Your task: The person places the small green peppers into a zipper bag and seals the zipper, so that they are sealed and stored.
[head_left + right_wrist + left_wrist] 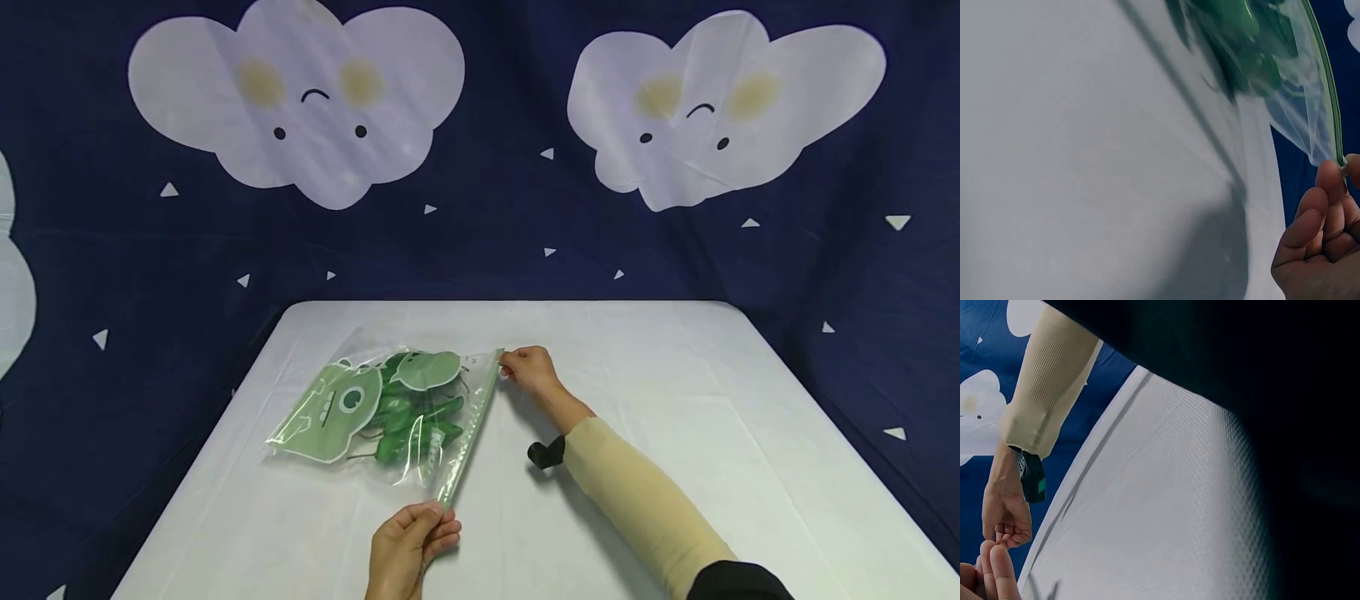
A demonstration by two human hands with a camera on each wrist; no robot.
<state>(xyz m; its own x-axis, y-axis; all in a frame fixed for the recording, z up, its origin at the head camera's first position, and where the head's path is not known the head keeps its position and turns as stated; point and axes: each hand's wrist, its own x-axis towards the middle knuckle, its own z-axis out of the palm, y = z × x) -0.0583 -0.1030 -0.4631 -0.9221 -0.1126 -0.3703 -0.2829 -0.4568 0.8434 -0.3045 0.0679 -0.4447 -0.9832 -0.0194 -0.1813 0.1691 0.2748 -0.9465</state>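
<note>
A clear plastic zip bag (318, 421) with green cartoon faces printed on it lies toward the table's left side. Through the plastic show several shiny green peppers (393, 447) with thin stems. Along the bag's right edge runs a green zip strip (472, 429), slanting between the two hands. My left hand (408, 543) pinches its near end between thumb and fingers. At the far end, my right hand (531, 372) pinches the corner of the strip. The right wrist view shows thumb and index fingertip of the right hand (1319, 234) meeting at the strip's tip.
A white cloth covers the table (675, 400). Behind it hangs a dark blue curtain (495, 250) with cloud faces and small triangles. A black wrist device (546, 453) sticks out from the right sleeve (637, 500). Dark cloth hides much of the left wrist view.
</note>
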